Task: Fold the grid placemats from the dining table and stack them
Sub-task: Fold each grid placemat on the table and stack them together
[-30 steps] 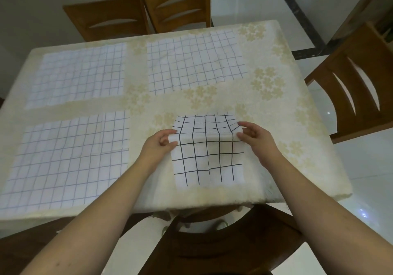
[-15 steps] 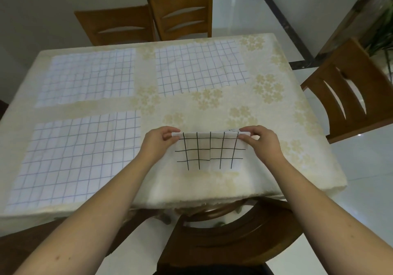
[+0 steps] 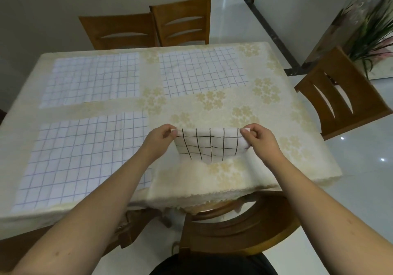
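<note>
A small white placemat with a bold black grid (image 3: 209, 145) hangs lifted above the near right part of the table, folded over. My left hand (image 3: 160, 139) pinches its top left corner and my right hand (image 3: 258, 139) pinches its top right corner. Three larger white placemats with thin blue grids lie flat on the table: one near left (image 3: 85, 157), one far left (image 3: 93, 79), one far right (image 3: 202, 70).
The table wears a cream floral tablecloth (image 3: 244, 108). Wooden chairs stand at the far side (image 3: 148, 25), at the right (image 3: 338, 96) and right below me (image 3: 238, 228). A potted plant (image 3: 374, 25) stands at the far right on the glossy floor.
Both hands took the black-grid placemat by its far edge and raised it off the table, so it now hangs folded between them instead of lying flat. The view tilted up slightly.
</note>
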Action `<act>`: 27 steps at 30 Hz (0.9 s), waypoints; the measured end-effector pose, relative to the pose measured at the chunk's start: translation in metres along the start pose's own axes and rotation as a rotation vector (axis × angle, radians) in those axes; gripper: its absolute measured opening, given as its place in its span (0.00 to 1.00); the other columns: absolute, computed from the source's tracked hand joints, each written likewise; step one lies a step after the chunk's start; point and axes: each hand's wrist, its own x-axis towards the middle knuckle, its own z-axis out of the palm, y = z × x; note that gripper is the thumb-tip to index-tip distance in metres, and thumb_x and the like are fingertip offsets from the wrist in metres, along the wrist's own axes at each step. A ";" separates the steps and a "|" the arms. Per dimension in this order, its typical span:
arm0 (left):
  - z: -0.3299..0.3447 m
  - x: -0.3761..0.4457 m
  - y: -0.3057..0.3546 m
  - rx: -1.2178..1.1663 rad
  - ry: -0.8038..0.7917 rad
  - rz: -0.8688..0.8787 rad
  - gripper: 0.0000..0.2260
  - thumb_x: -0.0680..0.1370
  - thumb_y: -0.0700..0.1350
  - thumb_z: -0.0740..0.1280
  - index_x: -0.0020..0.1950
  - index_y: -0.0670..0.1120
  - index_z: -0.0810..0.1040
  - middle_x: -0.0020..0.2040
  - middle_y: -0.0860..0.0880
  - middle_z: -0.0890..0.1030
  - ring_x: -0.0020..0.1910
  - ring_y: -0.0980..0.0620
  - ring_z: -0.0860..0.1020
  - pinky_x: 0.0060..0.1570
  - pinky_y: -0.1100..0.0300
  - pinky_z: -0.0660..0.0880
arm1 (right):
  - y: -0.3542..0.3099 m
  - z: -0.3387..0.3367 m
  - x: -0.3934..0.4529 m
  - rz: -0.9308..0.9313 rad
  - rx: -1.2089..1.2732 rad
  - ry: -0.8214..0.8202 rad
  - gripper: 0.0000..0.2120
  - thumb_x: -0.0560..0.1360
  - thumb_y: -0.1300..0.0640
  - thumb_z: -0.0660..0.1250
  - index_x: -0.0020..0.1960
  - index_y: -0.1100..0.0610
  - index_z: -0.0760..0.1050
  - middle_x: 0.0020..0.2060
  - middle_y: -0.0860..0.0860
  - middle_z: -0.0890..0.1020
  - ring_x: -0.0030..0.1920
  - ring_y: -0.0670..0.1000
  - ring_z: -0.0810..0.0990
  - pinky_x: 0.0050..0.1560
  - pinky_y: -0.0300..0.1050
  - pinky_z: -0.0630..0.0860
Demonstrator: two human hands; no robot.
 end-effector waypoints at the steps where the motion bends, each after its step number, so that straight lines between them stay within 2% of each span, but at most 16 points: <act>1: -0.001 -0.001 -0.001 -0.015 0.001 0.002 0.07 0.81 0.51 0.63 0.50 0.51 0.79 0.44 0.52 0.81 0.45 0.53 0.78 0.46 0.61 0.72 | 0.001 0.002 -0.003 0.007 0.012 0.018 0.07 0.78 0.52 0.67 0.44 0.55 0.79 0.32 0.55 0.71 0.35 0.50 0.72 0.44 0.35 0.71; 4: -0.002 -0.003 -0.006 -0.080 0.000 -0.016 0.08 0.81 0.51 0.63 0.49 0.51 0.80 0.42 0.49 0.83 0.44 0.49 0.81 0.51 0.53 0.76 | 0.005 0.007 -0.016 0.019 0.071 0.066 0.08 0.77 0.53 0.69 0.45 0.57 0.79 0.31 0.56 0.70 0.34 0.51 0.72 0.49 0.41 0.75; 7: 0.000 -0.003 -0.008 -0.115 -0.016 -0.020 0.10 0.82 0.51 0.62 0.49 0.49 0.81 0.42 0.45 0.84 0.41 0.47 0.82 0.50 0.51 0.78 | 0.013 0.011 -0.025 0.056 0.114 0.086 0.08 0.78 0.53 0.68 0.47 0.57 0.80 0.33 0.57 0.73 0.36 0.53 0.75 0.49 0.53 0.79; 9: 0.004 -0.002 -0.009 -0.102 -0.021 -0.038 0.11 0.82 0.49 0.61 0.49 0.46 0.81 0.44 0.42 0.84 0.39 0.48 0.81 0.48 0.52 0.78 | 0.021 0.016 -0.030 0.091 0.111 0.096 0.07 0.79 0.54 0.66 0.47 0.57 0.80 0.36 0.60 0.76 0.38 0.53 0.77 0.48 0.56 0.80; 11: 0.011 0.001 -0.013 -0.045 -0.035 -0.074 0.12 0.82 0.50 0.60 0.51 0.45 0.81 0.45 0.41 0.83 0.40 0.45 0.81 0.47 0.54 0.77 | 0.030 0.021 -0.031 0.132 0.088 0.101 0.08 0.80 0.55 0.65 0.49 0.57 0.80 0.40 0.63 0.80 0.39 0.54 0.79 0.49 0.56 0.80; 13: 0.020 0.006 -0.018 -0.001 -0.053 -0.115 0.13 0.83 0.51 0.59 0.53 0.44 0.80 0.44 0.41 0.82 0.39 0.46 0.80 0.44 0.55 0.75 | 0.043 0.025 -0.029 0.194 0.082 0.095 0.08 0.80 0.55 0.65 0.50 0.58 0.81 0.44 0.60 0.83 0.43 0.55 0.82 0.50 0.55 0.82; 16: 0.032 0.020 -0.028 0.029 -0.059 -0.163 0.12 0.83 0.50 0.59 0.53 0.46 0.78 0.38 0.48 0.78 0.36 0.51 0.75 0.41 0.57 0.71 | 0.063 0.030 -0.019 0.268 0.055 0.075 0.09 0.80 0.54 0.65 0.50 0.58 0.82 0.45 0.59 0.83 0.43 0.54 0.82 0.49 0.53 0.82; 18: 0.042 0.032 -0.032 0.037 -0.061 -0.205 0.11 0.83 0.50 0.59 0.53 0.47 0.78 0.39 0.51 0.77 0.38 0.52 0.75 0.44 0.58 0.70 | 0.077 0.032 -0.010 0.321 0.064 0.079 0.10 0.80 0.54 0.65 0.50 0.59 0.82 0.45 0.60 0.83 0.43 0.54 0.82 0.47 0.50 0.82; 20: 0.052 0.047 -0.033 0.029 -0.064 -0.251 0.12 0.83 0.51 0.59 0.53 0.45 0.78 0.39 0.51 0.76 0.40 0.51 0.74 0.44 0.58 0.70 | 0.088 0.032 0.001 0.355 0.073 0.077 0.10 0.80 0.54 0.64 0.52 0.59 0.81 0.45 0.56 0.84 0.47 0.56 0.82 0.45 0.46 0.82; 23: 0.063 0.068 -0.034 -0.074 -0.059 -0.362 0.16 0.82 0.56 0.59 0.52 0.45 0.78 0.42 0.49 0.77 0.44 0.48 0.76 0.49 0.54 0.74 | 0.097 0.031 0.021 0.362 0.023 0.062 0.10 0.80 0.54 0.63 0.52 0.56 0.82 0.44 0.52 0.84 0.48 0.55 0.82 0.49 0.50 0.81; 25: 0.071 0.078 -0.042 -0.218 -0.034 -0.449 0.14 0.80 0.58 0.62 0.51 0.49 0.79 0.47 0.48 0.81 0.48 0.48 0.79 0.56 0.52 0.76 | 0.100 0.030 0.035 0.349 -0.046 0.064 0.10 0.80 0.54 0.62 0.52 0.54 0.82 0.44 0.51 0.84 0.48 0.54 0.81 0.49 0.50 0.77; 27: 0.079 0.083 -0.051 -0.361 0.002 -0.519 0.09 0.78 0.56 0.67 0.51 0.51 0.79 0.53 0.46 0.82 0.52 0.47 0.81 0.59 0.50 0.77 | 0.101 0.029 0.049 0.337 -0.092 0.082 0.11 0.80 0.53 0.61 0.53 0.54 0.81 0.45 0.50 0.84 0.48 0.54 0.81 0.46 0.46 0.74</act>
